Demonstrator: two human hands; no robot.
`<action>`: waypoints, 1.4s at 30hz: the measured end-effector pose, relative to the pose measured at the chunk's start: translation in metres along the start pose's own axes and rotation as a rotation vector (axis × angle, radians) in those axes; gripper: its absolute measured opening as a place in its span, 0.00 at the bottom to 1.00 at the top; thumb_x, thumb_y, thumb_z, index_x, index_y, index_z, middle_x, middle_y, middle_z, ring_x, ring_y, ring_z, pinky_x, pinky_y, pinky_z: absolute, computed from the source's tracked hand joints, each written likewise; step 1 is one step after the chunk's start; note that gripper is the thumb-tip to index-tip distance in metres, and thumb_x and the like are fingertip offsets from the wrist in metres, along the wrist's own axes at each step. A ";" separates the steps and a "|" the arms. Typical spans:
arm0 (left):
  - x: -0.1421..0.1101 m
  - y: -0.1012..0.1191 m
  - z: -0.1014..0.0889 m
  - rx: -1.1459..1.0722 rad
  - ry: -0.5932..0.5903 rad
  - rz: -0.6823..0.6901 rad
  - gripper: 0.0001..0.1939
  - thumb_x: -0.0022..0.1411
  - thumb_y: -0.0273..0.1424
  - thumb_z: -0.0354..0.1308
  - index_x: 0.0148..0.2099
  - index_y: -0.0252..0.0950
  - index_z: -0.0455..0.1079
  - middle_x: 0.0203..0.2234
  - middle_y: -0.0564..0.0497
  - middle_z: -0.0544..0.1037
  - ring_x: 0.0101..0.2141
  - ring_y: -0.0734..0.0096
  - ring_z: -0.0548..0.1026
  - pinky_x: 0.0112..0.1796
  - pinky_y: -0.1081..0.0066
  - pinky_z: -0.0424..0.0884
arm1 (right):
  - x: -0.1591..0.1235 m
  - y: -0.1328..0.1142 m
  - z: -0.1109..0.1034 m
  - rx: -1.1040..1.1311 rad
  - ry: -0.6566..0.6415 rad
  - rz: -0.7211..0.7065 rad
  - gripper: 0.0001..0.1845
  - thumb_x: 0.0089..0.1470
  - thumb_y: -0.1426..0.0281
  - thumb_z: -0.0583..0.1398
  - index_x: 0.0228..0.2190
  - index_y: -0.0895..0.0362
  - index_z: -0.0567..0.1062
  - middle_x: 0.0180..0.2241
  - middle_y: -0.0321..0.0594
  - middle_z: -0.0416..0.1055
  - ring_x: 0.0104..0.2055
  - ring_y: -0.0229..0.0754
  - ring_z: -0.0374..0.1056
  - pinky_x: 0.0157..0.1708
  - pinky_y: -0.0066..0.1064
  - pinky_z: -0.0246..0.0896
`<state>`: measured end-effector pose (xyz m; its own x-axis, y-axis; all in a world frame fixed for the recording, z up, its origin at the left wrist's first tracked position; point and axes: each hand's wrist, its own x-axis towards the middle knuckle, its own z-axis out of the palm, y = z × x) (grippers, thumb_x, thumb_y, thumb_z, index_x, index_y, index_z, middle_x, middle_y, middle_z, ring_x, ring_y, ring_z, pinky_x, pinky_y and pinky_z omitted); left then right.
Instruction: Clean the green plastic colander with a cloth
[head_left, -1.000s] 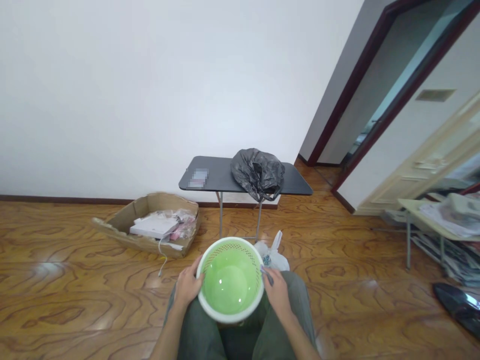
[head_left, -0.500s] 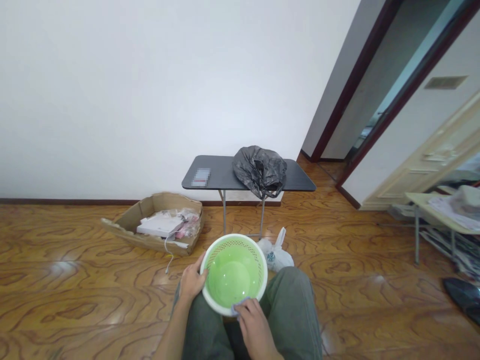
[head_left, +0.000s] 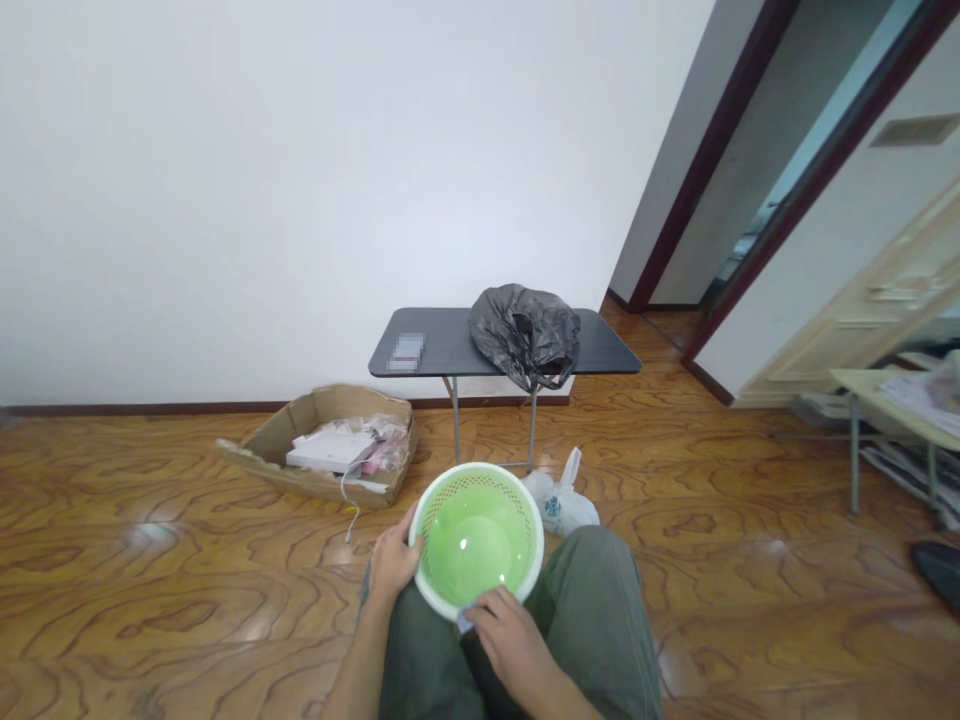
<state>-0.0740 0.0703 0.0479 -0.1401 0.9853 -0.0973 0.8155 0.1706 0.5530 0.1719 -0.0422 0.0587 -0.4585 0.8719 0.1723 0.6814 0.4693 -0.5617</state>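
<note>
A green plastic basket with a white rim [head_left: 442, 500] rests on my lap between my knees, its mouth facing up and away. My left hand [head_left: 395, 558] grips the rim on the left side, fingers curled round it. My right hand [head_left: 504, 636] sits at the near edge of the rim, fingers pressed on a small pale blue cloth [head_left: 466, 620] that lies against the rim.
A dark folding table [head_left: 442, 345] stands by the wall with a black rubbish bag [head_left: 526, 334] on it. An open cardboard box [head_left: 319, 455] of papers lies on the wood floor at left. A white plastic bag [head_left: 561, 500] lies beyond my right knee. A doorway is at right.
My right hand has moved from the right side of the rim to its near edge, with the cloth under it. The view has shifted slightly left.
</note>
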 end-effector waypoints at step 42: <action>0.001 0.004 0.003 -0.001 -0.087 0.077 0.32 0.64 0.25 0.55 0.70 0.45 0.65 0.55 0.51 0.82 0.57 0.63 0.76 0.62 0.63 0.62 | 0.210 0.055 -0.010 -0.100 -0.081 0.110 0.20 0.63 0.76 0.53 0.50 0.57 0.81 0.47 0.47 0.79 0.53 0.45 0.68 0.56 0.35 0.61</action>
<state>-0.0691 0.0716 0.0482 -0.0277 0.9917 -0.1259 0.8213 0.0944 0.5626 0.1193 0.1686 0.0723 -0.4198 0.9065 0.0458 0.7814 0.3866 -0.4898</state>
